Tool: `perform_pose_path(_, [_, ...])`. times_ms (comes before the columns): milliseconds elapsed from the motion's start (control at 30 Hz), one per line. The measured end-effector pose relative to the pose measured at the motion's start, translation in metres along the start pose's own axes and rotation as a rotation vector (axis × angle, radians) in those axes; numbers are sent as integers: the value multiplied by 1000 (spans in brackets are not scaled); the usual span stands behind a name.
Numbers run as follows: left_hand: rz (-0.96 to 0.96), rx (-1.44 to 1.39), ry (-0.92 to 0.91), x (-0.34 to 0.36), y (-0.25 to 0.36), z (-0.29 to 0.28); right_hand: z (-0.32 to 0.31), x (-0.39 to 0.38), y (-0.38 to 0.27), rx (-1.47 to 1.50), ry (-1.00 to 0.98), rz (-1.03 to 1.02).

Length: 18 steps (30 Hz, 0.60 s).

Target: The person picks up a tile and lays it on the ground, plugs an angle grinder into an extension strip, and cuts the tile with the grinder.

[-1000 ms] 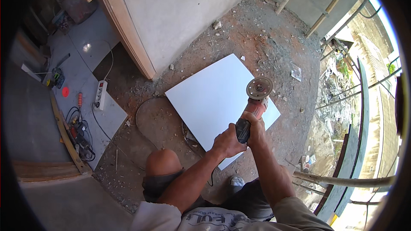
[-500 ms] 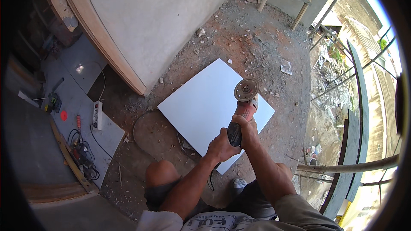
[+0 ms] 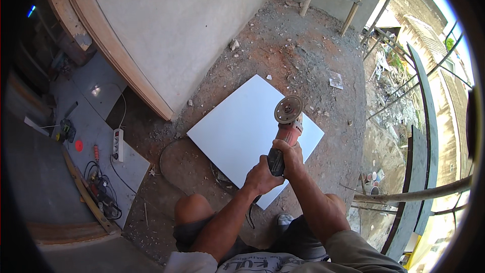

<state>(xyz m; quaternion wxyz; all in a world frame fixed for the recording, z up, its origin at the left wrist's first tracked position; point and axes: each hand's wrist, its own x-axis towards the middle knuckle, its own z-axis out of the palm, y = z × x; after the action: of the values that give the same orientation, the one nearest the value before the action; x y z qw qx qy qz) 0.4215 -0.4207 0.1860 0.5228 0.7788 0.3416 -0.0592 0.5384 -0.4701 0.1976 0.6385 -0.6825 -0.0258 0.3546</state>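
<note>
An angle grinder with a red and black body and a round metal disc is held out in front of me. My left hand grips the black rear end of its handle. Around the body, closer to the disc, is my right hand. Beneath the grinder lies a large square white tile, set at an angle on the ground. The disc appears over the tile's right part; I cannot tell whether it is spinning or how high above the tile it is. A dark cord hangs below my hands.
Rubble and dust cover the floor. At left, a power strip and another corded power tool lie on pale tiles by a wooden door frame. Poles and planks line an open drop on the right.
The view has shifted slightly, so the surroundings sit a little differently in the picture. Both hands keep the same hold on the grinder, and the tile lies as before.
</note>
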Motion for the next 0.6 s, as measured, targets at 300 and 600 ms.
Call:
perform_pose_path(300, [-3, -22, -6, 0, 0, -1, 0, 0, -1, -26, -31, -12])
perform_pose_path(600, [-7, -24, 1, 1, -3, -1, 1, 3, 2, -38, -24, 15])
